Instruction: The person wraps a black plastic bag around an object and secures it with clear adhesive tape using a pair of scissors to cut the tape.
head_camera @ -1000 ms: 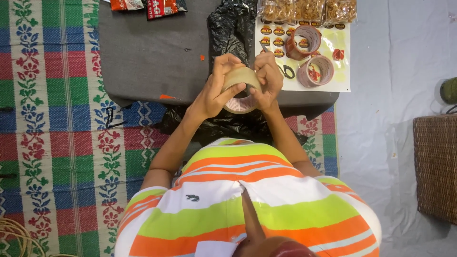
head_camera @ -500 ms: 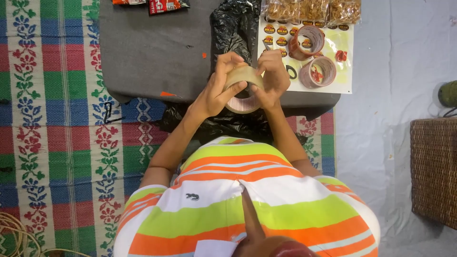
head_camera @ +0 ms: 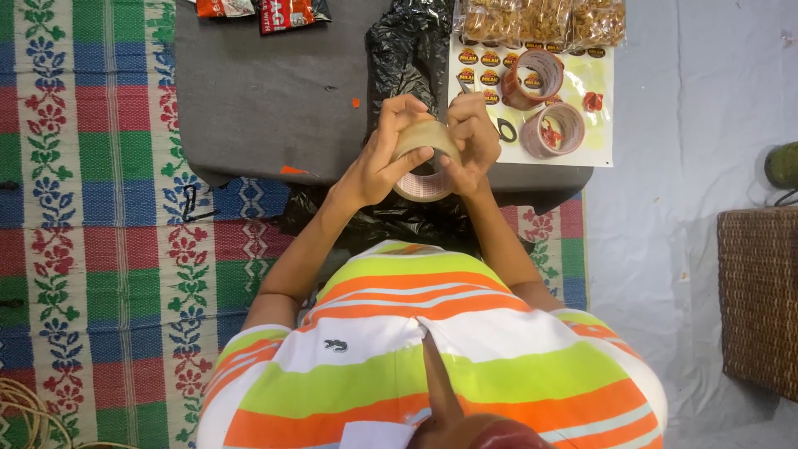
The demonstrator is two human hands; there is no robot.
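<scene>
A roll of brown packing tape (head_camera: 422,160) is held up in front of my chest, over the near edge of a low grey table (head_camera: 274,100). My left hand (head_camera: 384,150) grips the roll from the left, fingers curled over its top. My right hand (head_camera: 472,137) holds its right side, with the fingertips pressed on the outer band of tape. Under my hands a black plastic bag (head_camera: 407,46) lies across the table and spills down toward my lap.
A white sheet (head_camera: 600,125) at the table's right carries round stickers, two smaller tape rolls (head_camera: 549,104) and several clear snack packets (head_camera: 540,21). Red packets (head_camera: 262,10) lie at the far edge. A patterned woven mat (head_camera: 91,233) is left, a wicker basket (head_camera: 761,299) right.
Both hands and the tape roll have stayed in nearly the same place; the fingers have shifted slightly on the roll.
</scene>
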